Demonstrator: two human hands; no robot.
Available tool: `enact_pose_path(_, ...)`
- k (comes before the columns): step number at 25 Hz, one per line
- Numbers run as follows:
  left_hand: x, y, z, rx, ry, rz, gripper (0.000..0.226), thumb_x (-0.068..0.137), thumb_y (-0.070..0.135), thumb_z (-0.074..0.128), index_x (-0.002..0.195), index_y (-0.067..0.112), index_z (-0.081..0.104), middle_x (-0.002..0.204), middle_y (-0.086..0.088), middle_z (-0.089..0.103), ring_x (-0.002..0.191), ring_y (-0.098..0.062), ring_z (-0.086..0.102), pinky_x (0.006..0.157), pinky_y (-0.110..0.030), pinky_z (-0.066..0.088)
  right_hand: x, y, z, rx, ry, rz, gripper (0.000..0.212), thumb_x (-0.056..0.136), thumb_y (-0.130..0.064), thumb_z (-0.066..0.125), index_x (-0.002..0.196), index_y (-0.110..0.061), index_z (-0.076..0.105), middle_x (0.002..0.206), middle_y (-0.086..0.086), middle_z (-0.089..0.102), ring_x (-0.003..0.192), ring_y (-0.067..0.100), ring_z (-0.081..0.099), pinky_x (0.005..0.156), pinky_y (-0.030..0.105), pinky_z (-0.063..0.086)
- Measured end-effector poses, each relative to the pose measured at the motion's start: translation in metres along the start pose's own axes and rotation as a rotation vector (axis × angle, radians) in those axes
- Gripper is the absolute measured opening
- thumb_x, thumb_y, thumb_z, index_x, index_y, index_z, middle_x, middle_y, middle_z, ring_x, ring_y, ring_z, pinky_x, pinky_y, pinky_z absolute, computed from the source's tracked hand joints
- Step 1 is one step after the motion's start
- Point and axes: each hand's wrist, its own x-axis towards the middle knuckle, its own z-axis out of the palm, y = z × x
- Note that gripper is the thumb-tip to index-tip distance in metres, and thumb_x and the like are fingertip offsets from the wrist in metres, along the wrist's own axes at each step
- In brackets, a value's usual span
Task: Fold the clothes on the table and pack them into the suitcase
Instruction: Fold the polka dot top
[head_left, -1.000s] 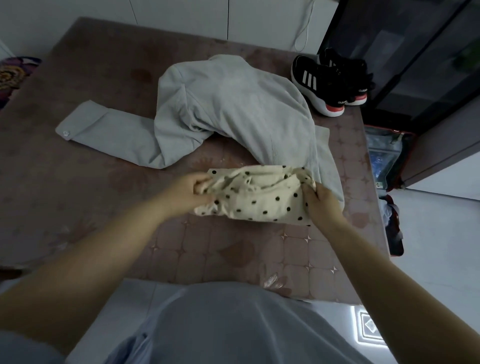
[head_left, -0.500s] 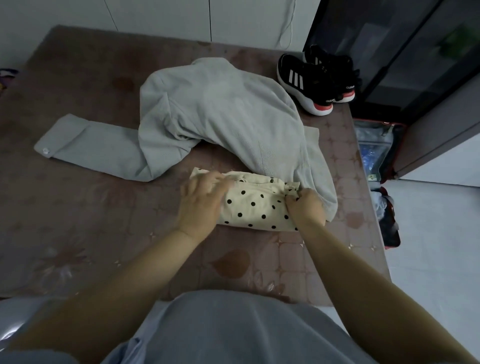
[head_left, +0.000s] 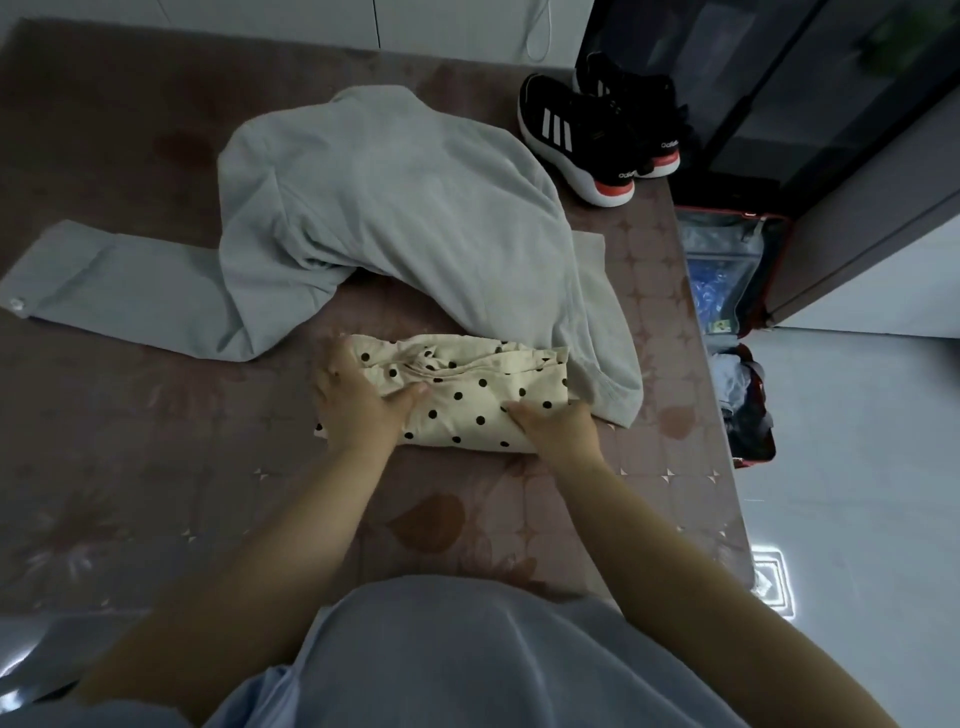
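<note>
Both hands are down on the cream polka-dot garment (head_left: 467, 400) and set apart, one at each end. My left hand (head_left: 358, 400) lies flat over the left end, fingers spread and thumb across the fabric, pressing rather than gripping. My right hand (head_left: 558, 423) sits on the near right edge with the thumb on top. Its fingers are hidden, so I can't tell whether they hook under. The garment is a compact folded bundle near the front of the table (head_left: 156, 467), its right end touching the hem of the grey jacket (head_left: 395, 208). Judgement: this fold is about done but not yet packed. The jacket is sprawled unfolded, one sleeve out left. The black sneakers (head_left: 587, 130) sit at the far corner. The open suitcase (head_left: 727, 228) is on the floor to the right, with some items already inside.
</note>
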Motion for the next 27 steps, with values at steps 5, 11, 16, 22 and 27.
enact_pose_path(5, -0.009, 0.025, -0.004, -0.134, -0.159, -0.22, 0.082, 0.074, 0.039, 0.074, 0.139, 0.007, 0.033, 0.137, -0.011, 0.047, 0.123, -0.03, 0.048, 0.09, -0.033, 0.038, 0.005, 0.014, -0.026, 0.163, -0.148, -0.035, 0.031, 0.075, -0.029, 0.075, 0.096, -0.01, 0.064, 0.099, 0.008, 0.069, 0.092, 0.024, 0.065, 0.087, 0.041, 0.054)
enact_pose_path(11, -0.086, 0.066, 0.047, -0.15, -0.372, -0.353, 0.07, 0.067, 0.044, 0.079, 0.121, 0.008, 0.055, 0.12, -0.005, 0.06, 0.11, -0.025, 0.057, 0.09, -0.034, 0.045, 0.012, 0.081, -0.139, 0.318, -0.339, 0.008, 0.038, 0.078, -0.017, 0.073, 0.114, -0.014, 0.062, 0.105, 0.007, 0.069, 0.095, 0.025, 0.066, 0.084, 0.044, 0.055)
enact_pose_path(16, -0.185, 0.166, 0.144, -0.155, -0.315, -0.209, 0.05, 0.069, 0.033, 0.08, 0.105, 0.005, 0.059, 0.107, -0.012, 0.065, 0.1, -0.027, 0.061, 0.078, -0.033, 0.044, 0.045, 0.165, -0.273, 0.478, -0.293, -0.006, 0.023, 0.082, -0.004, 0.067, 0.102, -0.014, 0.063, 0.103, 0.007, 0.069, 0.098, 0.028, 0.065, 0.088, 0.046, 0.053)
enact_pose_path(22, -0.23, 0.269, 0.232, -0.137, -0.341, -0.047, 0.052, 0.071, 0.034, 0.079, 0.111, 0.012, 0.053, 0.105, 0.002, 0.06, 0.095, -0.022, 0.058, 0.078, -0.034, 0.046, 0.094, 0.231, -0.38, 0.528, -0.113, 0.092, 0.033, 0.082, -0.012, 0.068, 0.115, -0.01, 0.06, 0.107, 0.01, 0.068, 0.099, 0.03, 0.065, 0.09, 0.05, 0.052)
enact_pose_path(27, -0.207, 0.309, 0.288, -0.177, -0.381, -0.092, 0.044, 0.076, 0.034, 0.074, 0.106, 0.014, 0.049, 0.097, 0.006, 0.053, 0.089, -0.018, 0.053, 0.074, -0.029, 0.04, 0.155, 0.227, -0.418, 0.554, -0.089, 0.111, 0.027, 0.083, -0.012, 0.068, 0.11, -0.01, 0.062, 0.105, 0.011, 0.069, 0.097, 0.029, 0.065, 0.085, 0.044, 0.054)
